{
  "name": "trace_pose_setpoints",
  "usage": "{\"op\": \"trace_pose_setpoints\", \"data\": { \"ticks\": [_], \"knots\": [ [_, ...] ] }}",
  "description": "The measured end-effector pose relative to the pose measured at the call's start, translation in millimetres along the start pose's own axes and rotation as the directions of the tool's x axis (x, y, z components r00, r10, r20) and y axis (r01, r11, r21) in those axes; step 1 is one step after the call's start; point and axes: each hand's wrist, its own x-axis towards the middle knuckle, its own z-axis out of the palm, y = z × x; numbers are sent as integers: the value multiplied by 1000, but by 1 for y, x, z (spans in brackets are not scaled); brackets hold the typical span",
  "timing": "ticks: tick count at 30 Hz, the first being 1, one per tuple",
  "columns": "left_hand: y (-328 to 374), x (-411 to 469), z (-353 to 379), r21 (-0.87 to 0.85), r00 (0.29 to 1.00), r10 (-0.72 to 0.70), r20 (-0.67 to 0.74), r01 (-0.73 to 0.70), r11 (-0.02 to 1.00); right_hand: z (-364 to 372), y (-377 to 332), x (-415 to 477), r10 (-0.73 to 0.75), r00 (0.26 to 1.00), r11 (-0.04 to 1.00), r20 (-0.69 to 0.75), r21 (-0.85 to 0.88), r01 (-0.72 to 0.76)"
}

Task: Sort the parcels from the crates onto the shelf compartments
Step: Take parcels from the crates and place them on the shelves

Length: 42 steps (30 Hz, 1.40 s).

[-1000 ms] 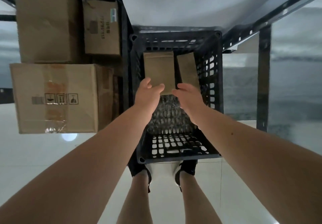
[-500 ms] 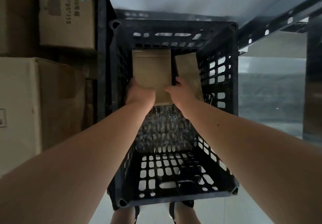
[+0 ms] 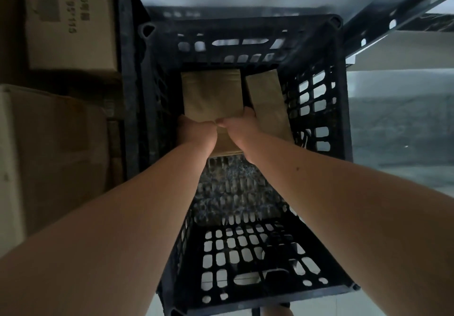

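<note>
The biggest thing before me is the dark metal shelf rack, with its pale board overhead and a slotted beam running off to my right. On my left stand a large plain cardboard box, nearer to me, and a printed cardboard box beyond it, both close beside the crate. Straight below me sits the black plastic lattice crate, open at the top, its walls and floor pierced with rounded holes. Both my bare forearms reach down into it. At the crate's far end two parcels lie side by side. The flat brown paper parcel is on the left. The second brown paper parcel is just beside it on the right, toward the right wall. My left hand grips the first parcel at its near left part. My right hand grips its right edge, with my fingers dipping into the gap between the two parcels. My thumbs lie on top and meet at the middle. The fingers curled underneath are hidden. I cannot tell whether the parcel rests on the crate floor or is raised.
</note>
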Motion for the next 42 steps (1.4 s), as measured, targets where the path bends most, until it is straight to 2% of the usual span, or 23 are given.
{"op": "trace_pose_setpoints", "data": {
  "ticks": [5,8,14,22,31,36,42],
  "knots": [
    [7,-41,-11,38,1000,-3,21,2,999,-13,-7,-32,96,993,995,-70,6,-96],
    [12,-80,-28,4,999,6,54,-6,1000,-29,-12,-72,118,988,993,-98,-3,-119],
    [40,-177,-85,-134,997,4,83,7,991,-61,-56,-179,-10,988,1000,-153,-18,8],
    [95,-302,-196,-197,976,202,84,-183,963,-106,-122,-336,-190,976,966,-103,159,205],
    [130,-430,-287,-250,936,336,101,-303,920,-155,-169,-476,-332,934,916,-130,191,352],
    [150,-510,-331,-326,898,430,98,-379,866,-184,-189,-563,-457,875,858,-161,180,481],
    [165,-609,-384,-383,815,579,-5,-537,752,-214,-200,-670,-589,783,756,-200,206,621]
  ]
}}
